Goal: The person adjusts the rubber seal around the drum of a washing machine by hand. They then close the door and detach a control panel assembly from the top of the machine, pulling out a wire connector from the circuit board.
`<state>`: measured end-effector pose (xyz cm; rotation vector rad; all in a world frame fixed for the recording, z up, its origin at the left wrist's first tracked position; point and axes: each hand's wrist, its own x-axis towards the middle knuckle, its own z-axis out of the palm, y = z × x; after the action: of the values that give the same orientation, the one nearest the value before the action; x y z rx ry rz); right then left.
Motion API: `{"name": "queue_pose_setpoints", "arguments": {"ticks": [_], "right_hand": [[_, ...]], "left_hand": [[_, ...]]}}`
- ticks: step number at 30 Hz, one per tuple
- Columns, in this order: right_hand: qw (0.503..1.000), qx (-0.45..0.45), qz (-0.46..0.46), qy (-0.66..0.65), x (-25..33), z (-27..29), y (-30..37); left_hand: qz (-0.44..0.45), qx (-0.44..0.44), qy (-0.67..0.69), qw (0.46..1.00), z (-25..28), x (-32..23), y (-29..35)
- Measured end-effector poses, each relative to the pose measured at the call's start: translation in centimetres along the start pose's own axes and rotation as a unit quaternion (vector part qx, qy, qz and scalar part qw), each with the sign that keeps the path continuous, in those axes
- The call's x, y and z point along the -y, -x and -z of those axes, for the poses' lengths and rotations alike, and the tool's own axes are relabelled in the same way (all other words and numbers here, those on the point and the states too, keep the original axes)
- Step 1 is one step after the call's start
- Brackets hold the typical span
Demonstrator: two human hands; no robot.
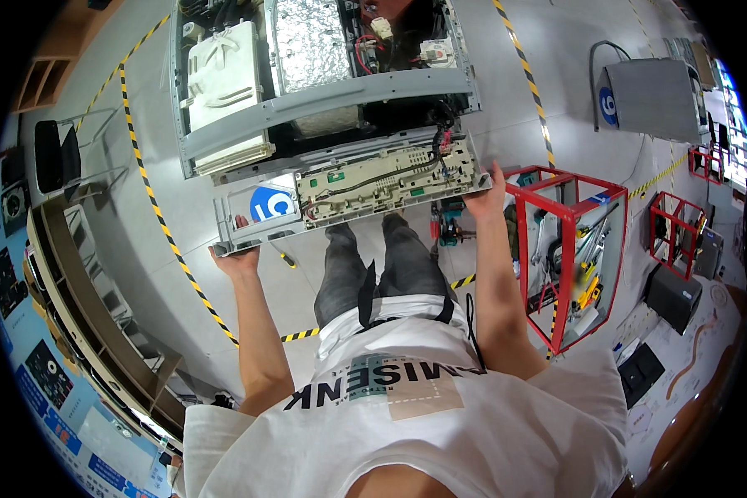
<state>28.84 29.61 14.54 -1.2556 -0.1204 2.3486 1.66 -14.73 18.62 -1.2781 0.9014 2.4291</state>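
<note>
My left hand (239, 262) and my right hand (488, 199) grip the two ends of a long grey control panel (261, 239), fingers curled round its edge. Its inner side faces up, showing a beige circuit board housing (365, 178) with wires clipped along it. The panel lies across the front of a washing machine (332, 98) whose top is off. Near the panel's right end, a wire bundle (441, 133) runs from the board into the machine. Inside the machine sit a white detergent drawer housing (224, 83) at left and a silver foil-covered part (309, 41) in the middle.
A red-framed tool cart (568, 257) stands close by my right forearm, holding several tools. On the floor lie a yellow-and-black screwdriver (286, 259) and a teal power tool (450, 228). Striped tape (145, 183) marks the floor. A grey appliance (651, 100) stands far right.
</note>
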Motion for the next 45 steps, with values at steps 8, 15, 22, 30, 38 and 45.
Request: {"name": "queue_pose_setpoints", "arguments": {"ticks": [8, 15, 22, 30, 38, 45], "right_hand": [[0.999, 0.005, -0.035, 0.034, 0.3, 1.7, -0.5], [0.997, -0.006, -0.043, 0.065, 0.9, 3.5, -2.0], [0.996, -0.008, -0.029, 0.086, 1.5, 2.0, -0.7], [0.995, -0.013, 0.015, 0.096, 2.0, -2.2, 0.7], [0.999, 0.011, 0.007, 0.038, 0.0, 0.3, -2.4], [0.996, -0.073, 0.043, -0.017, -1.4, 0.7, -2.8]], "left_hand": [[-0.004, -0.053, -0.003, 0.999, 2.3, 0.2, -0.3], [-0.017, -0.024, 0.032, 0.999, 2.7, -0.4, -0.2], [-0.033, -0.012, 0.012, 0.999, 1.5, -2.1, 0.1], [-0.033, 0.009, 0.021, 0.999, 1.9, -3.3, -1.6], [0.001, 0.038, 0.009, 0.999, 0.8, -2.8, -4.6], [-0.038, -0.01, 0.006, 0.999, 1.2, 0.0, -2.4]]}}
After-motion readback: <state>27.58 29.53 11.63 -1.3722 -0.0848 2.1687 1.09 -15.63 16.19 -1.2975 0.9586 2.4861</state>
